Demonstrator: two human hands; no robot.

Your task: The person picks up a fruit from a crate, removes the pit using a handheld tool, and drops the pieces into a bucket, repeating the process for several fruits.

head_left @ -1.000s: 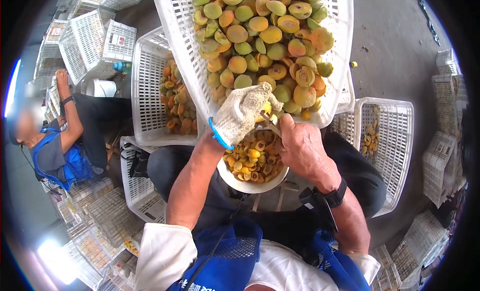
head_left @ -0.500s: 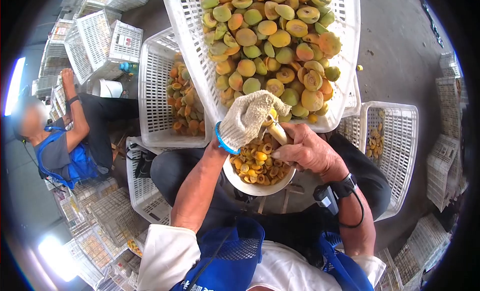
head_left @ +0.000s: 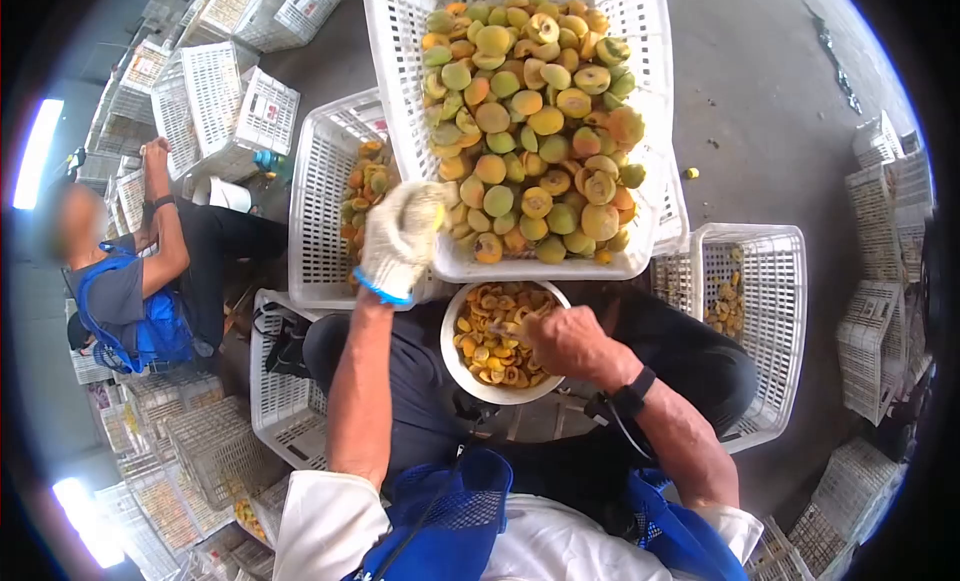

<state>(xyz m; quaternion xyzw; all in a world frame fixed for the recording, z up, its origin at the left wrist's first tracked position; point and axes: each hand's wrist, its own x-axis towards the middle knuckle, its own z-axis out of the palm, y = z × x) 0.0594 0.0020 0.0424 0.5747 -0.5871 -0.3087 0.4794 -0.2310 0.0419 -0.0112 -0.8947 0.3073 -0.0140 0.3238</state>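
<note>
My left hand [head_left: 405, 239], in a cream knitted glove with a blue cuff, is raised between two crates of fruit. Its fingers are curled, and a bit of yellow fruit shows at their edge; most of that piece is hidden. Over the right side of a white bowl [head_left: 452, 359] is my right hand [head_left: 572, 341], bare and closed round a pitting knife [head_left: 507, 330] whose metal tip points left. Its handle is hidden in the fist. Yellow pit pieces [head_left: 500, 366] fill much of the bowl. Beyond it, a large white crate [head_left: 540, 271] holds halved peach-like fruits [head_left: 545, 121].
Left, another crate [head_left: 318, 211] holds fruit halves; right, a crate [head_left: 775, 331] holds yellow pieces. A seated person [head_left: 130, 291] in a blue vest is at far left, near stacked crates [head_left: 205, 96] and a white bucket [head_left: 228, 194]. More crates [head_left: 870, 326] line the right.
My left hand has moved left, away from the knife and bowl, with a yellow piece in it. My right hand has moved slightly down, its knife now lower over the bowl.
</note>
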